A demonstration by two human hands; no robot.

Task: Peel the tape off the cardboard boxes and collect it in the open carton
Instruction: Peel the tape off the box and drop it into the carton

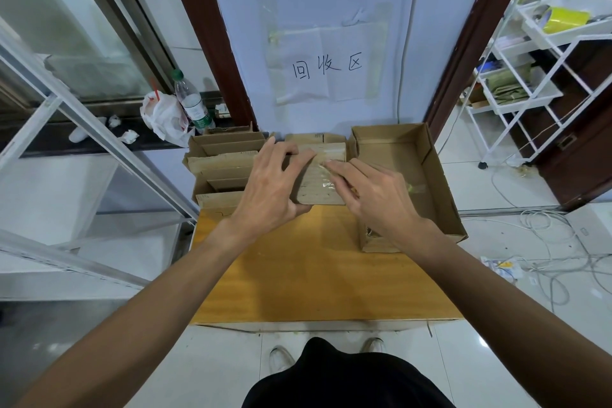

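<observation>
Tape (324, 175), clear and wrinkled, lay across the top face of the small cardboard box (314, 194), directly under the fingertips of your right hand (381, 200), whose fingers lay close together and nearly straight on it; the thumb was hidden, so a pinch could not be confirmed. Your left hand (268, 189) gripped the same box from its left side, fingers curled over the far top edge and thumb against the near edge, at the far end of the wooden table (314, 275). The open carton (437, 159) stood just right of the box, and a stack of flattened boxes (222, 162) just left.
</observation>
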